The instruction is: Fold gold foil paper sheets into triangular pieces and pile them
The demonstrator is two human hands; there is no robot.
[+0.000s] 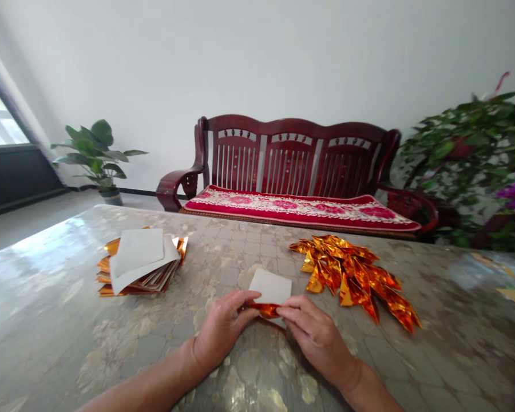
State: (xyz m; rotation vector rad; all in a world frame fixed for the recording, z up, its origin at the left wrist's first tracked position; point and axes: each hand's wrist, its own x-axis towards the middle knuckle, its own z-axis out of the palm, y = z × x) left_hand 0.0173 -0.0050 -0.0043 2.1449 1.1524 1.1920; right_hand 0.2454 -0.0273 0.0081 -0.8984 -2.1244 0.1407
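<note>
A sheet of foil paper [271, 284] lies in front of me, its pale back facing up and its near edge rolled over to show shiny orange foil. My left hand [229, 312] pinches the left end of the rolled part between thumb and fingers. At the right end, my right hand [311, 329] grips the same roll with its fingertips. To the left is a stack of foil paper sheets [141, 263], pale sides mostly up with orange edges showing. A heap of folded orange foil pieces [354, 274] with pointed ends lies to the right.
The table [124, 349] has a glossy patterned cover. Clear plastic wrapping [489, 272] lies at its right side. Beyond the far edge stands a dark red wooden bench [287, 154] with a red patterned cushion. Potted plants [96, 151] stand on both sides.
</note>
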